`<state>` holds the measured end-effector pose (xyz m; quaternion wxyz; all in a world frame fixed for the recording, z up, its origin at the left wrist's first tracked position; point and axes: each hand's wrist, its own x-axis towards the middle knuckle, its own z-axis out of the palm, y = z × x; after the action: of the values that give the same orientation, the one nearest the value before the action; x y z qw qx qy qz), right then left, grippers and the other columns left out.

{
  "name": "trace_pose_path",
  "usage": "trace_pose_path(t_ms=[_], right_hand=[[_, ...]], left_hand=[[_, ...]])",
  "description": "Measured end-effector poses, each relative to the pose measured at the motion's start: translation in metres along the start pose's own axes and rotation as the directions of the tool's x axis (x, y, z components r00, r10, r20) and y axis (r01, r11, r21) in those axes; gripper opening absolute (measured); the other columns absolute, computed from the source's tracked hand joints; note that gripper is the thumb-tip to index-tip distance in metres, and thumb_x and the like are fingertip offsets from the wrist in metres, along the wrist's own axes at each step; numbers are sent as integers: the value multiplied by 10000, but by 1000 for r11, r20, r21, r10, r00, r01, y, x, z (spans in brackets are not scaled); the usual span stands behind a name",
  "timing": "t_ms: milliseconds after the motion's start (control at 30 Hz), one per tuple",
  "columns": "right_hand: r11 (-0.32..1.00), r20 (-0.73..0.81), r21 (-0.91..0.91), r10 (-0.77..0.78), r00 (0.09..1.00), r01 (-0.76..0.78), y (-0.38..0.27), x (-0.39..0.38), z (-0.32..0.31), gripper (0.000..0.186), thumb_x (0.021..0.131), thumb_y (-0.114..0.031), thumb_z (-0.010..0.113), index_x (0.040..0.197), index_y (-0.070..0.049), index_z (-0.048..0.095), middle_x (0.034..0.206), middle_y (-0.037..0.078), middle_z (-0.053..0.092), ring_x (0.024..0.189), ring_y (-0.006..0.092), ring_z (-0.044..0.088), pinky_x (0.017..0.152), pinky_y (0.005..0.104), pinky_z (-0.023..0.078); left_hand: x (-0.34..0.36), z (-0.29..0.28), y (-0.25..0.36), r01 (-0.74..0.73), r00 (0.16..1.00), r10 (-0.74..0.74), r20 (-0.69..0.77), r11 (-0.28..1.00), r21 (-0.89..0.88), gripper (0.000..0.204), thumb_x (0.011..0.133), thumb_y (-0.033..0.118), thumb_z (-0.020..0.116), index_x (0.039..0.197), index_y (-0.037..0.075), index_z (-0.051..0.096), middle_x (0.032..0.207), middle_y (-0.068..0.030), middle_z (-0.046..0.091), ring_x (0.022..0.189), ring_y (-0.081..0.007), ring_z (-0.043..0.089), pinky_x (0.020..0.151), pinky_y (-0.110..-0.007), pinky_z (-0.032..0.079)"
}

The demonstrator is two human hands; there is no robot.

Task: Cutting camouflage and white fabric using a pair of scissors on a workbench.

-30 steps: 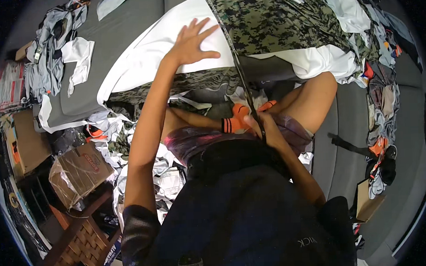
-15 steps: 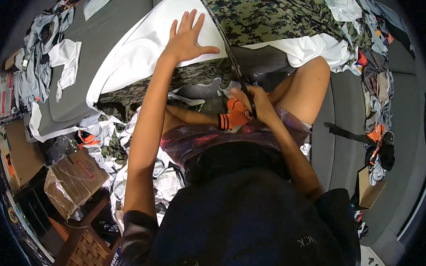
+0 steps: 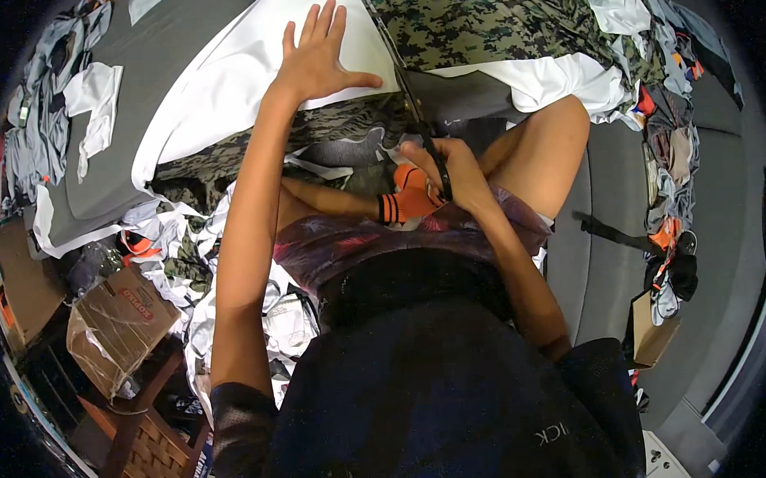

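Viewing from the head camera, I locate the white fabric at the upper left of centre, spread over the grey cushions ahead of the person's lap. The camouflage fabric lies just beside it on the right. A narrow dark strip runs along the boundary between them, slanting down toward the lap.

Left hand: fingers fanned and released, thumb pointing right toward the strip. The palm appears to lie flat on the white fabric; nothing is grasped.

Right hand: thumb and fingers curled around the lower part of the strip, above the orange sock. I cannot tell how firmly they press, nor whether the strip is a strap or a rigid rule.

Handling: I judge the white fabric light, soft and limp, with a smooth face that may slide on the layer beneath. A spread palm, set near the strip, should steady it better than a pinch, which would gather wrinkles. Lift it, if required, by the loose lower hem, above the dark camouflage layer. I rate neither fabric fragile. The strip looks slim and light; hold it by the lower end, clear of the cloth.
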<state>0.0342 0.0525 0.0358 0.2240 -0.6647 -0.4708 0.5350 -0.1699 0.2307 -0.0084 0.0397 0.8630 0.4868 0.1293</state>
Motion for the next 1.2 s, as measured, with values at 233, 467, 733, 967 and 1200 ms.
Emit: trace_pose_path(t_ms=[233,467,733,967,1200], right_hand=[[1000,-11,-13,-17,1000,17,0,-1,0,503,822,-467,662,590,-35,549,526,22,489,489,123,395,481,291,351],[996,-50,-21,-84,995,83,4,1,3,570,810,-491,667,538,-15,511,488,35,443,457,145,361,458,321,342],[996,-39,-39,-81,996,79,2,-1,2,618,802,-507,670,492,-8,477,454,45,408,429,160,337,433,341,326],[995,-63,-39,-89,994,87,5,0,6,629,803,-507,671,479,-11,457,452,48,396,425,165,327,432,344,321],[993,-63,-51,-113,992,110,9,1,4,635,801,-507,675,476,-9,452,445,54,400,416,166,326,428,344,320]], left_hand=[[-1,-2,1,-22,999,22,-32,999,-24,1165,550,792,628,1472,180,261,1544,-111,146,1434,-290,61,1112,-546,62],[0,-8,5,13,999,-13,44,1000,8,1038,531,780,648,1429,380,315,1542,-100,162,1427,-339,60,1094,-591,82],[1,-9,6,29,997,-30,72,1000,9,1058,525,771,658,1436,355,317,1548,-91,141,1427,-341,57,1093,-596,76],[1,-5,2,29,997,-30,66,999,20,1126,560,713,680,1478,243,230,1555,-74,114,1434,-307,40,1089,-601,76],[2,-6,2,37,996,-37,78,999,10,1186,561,703,686,1490,165,182,1559,-63,98,1437,-285,17,1096,-593,59]])
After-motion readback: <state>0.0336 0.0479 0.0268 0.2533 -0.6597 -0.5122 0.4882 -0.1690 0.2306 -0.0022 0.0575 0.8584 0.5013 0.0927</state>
